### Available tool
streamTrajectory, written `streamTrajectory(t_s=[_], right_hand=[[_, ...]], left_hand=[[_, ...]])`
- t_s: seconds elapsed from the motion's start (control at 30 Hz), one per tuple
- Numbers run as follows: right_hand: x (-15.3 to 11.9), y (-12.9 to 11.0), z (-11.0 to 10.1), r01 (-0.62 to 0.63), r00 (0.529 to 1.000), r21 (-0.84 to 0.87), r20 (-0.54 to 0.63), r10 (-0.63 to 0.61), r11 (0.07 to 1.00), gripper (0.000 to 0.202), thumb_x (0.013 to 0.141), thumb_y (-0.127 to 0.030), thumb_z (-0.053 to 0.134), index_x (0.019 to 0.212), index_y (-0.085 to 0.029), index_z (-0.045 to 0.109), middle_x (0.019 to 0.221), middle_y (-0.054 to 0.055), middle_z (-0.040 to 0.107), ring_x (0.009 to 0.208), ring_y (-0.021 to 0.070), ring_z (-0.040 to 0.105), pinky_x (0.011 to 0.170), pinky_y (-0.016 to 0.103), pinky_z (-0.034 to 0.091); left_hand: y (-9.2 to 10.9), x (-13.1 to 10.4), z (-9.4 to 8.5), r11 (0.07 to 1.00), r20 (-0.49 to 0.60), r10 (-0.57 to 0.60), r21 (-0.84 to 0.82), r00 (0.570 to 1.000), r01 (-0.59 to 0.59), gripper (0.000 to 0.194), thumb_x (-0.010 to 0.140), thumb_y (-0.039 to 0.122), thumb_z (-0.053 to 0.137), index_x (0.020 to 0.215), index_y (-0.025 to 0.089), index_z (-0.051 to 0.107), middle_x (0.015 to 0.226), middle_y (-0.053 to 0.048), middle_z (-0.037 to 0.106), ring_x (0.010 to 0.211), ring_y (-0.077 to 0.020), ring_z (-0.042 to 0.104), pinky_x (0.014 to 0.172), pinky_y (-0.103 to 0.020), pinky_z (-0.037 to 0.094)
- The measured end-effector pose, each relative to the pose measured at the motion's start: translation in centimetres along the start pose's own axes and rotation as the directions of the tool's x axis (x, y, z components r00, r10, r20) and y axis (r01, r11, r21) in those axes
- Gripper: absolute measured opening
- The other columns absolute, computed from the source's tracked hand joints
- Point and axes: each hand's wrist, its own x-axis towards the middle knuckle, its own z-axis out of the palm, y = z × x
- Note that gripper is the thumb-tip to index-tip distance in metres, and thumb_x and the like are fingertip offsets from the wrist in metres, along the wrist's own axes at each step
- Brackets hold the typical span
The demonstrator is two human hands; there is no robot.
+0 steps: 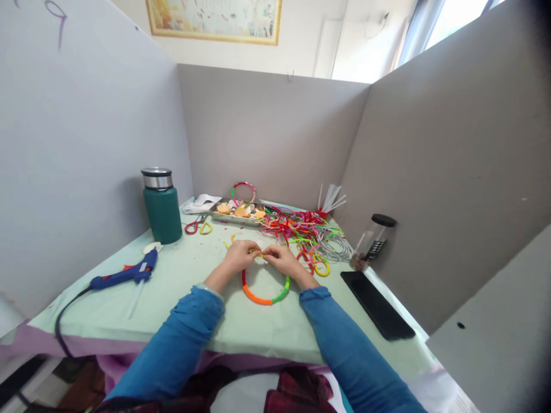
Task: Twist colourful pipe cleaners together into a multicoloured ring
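Observation:
A ring (257, 299) wrapped in red, orange and green lies on the pale green tablecloth, its far part between and under my hands. My left hand (241, 256) and my right hand (282, 261) meet over that far side, fingertips nearly touching. Both hands pinch at a small yellow piece (260, 254) there; its shape is mostly hidden by the fingers. Just behind my left hand lies a short yellow strip (233, 237). A tangle of coloured pipe cleaners (297, 223) spreads behind and to the right of my right hand.
On the left are a green bottle (162, 209), a blue glue gun (124, 276) and scissors (198, 228). A metal tray (235, 219) and another ring (243, 184) are at the back. To the right are a black phone (376, 304) and a clear bottle (376, 241). Grey panels (271, 132) enclose the table.

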Motion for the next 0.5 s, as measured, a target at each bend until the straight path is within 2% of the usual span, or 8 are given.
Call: streamTrajectory(t_s=[0.1,0.2,0.27,0.4,0.5], right_hand=[[-0.1,-0.3,-0.2,-0.005,0.999,0.038,0.04,0.004,0.999,0.017,0.077,-0.024,0.052,0.083,-0.016,0.065,0.075,0.001,0.063,0.068,0.0119,0.054,0.063,0.022,0.04],[-0.2,-0.6,-0.4,-0.024,0.998,0.082,0.064,0.018,0.996,0.017,0.076,-0.024,0.053,0.084,-0.016,0.065,0.075,0.001,0.063,0.067,0.0115,0.053,0.062,0.022,0.039],[-0.2,-1.0,-0.5,-0.052,0.996,0.12,0.073,0.043,0.991,0.017,0.075,-0.025,0.054,0.084,-0.015,0.066,0.073,0.001,0.062,0.065,0.0109,0.051,0.06,0.021,0.038],[-0.3,-1.6,-0.8,-0.109,0.993,0.195,0.069,0.097,0.975,0.017,0.073,-0.028,0.057,0.083,-0.016,0.066,0.066,-0.001,0.058,0.055,0.0088,0.046,0.053,0.02,0.035],[-0.4,-1.8,-1.0,-0.137,0.989,0.248,0.083,0.119,0.959,0.02,0.072,-0.031,0.059,0.084,-0.016,0.065,0.062,-0.002,0.055,0.05,0.0076,0.041,0.048,0.02,0.031]], left_hand=[[-0.4,0.4,-0.1,0.973,0.069,-0.128,-0.186,0.989,0.138,0.022,0.067,0.031,0.058,0.077,0.015,0.07,0.07,-0.003,0.067,0.066,-0.0147,0.057,0.062,-0.024,0.039],[-0.6,0.6,-0.3,0.899,0.125,-0.22,-0.359,0.968,0.25,0.024,0.06,0.03,0.063,0.075,0.012,0.069,0.065,-0.003,0.066,0.061,-0.0134,0.055,0.057,-0.023,0.039],[-0.6,0.6,-0.5,0.832,0.163,-0.262,-0.46,0.951,0.308,0.024,0.058,0.029,0.064,0.073,0.011,0.068,0.059,-0.001,0.062,0.053,-0.0107,0.051,0.052,-0.022,0.036],[-0.2,0.3,-1.1,0.689,0.277,-0.314,-0.591,0.908,0.419,0.023,0.057,0.028,0.066,0.073,0.011,0.067,0.045,0.003,0.051,0.039,-0.0054,0.035,0.04,-0.02,0.022],[0.2,0.2,-1.5,0.527,0.393,-0.33,-0.678,0.858,0.513,0.022,0.055,0.023,0.068,0.071,0.01,0.066,0.053,-0.002,0.058,0.039,-0.0046,0.035,0.039,-0.02,0.02]])
